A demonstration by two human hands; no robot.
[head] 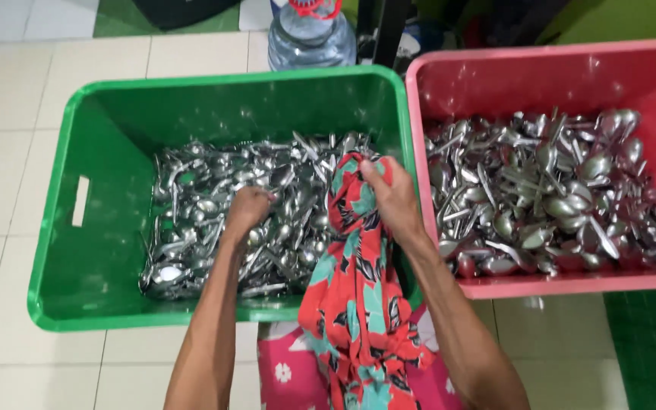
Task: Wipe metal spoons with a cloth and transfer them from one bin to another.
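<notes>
Two bins stand side by side on the tiled floor, their long walls touching: a green bin (77, 250) and a red bin (548, 285), each holding a heap of metal spoons too many to count. The left hand (248, 212) is down in the green bin's spoons (191, 220), its grip curled shut on some of them near the heap's middle. The right hand (392, 193) pinches one red patterned cloth (358, 296) at the green bin's right wall; the cloth drapes over the near rim, likely kept handy for wiping. One water bottle (309, 38) stands beyond the far rims.
</notes>
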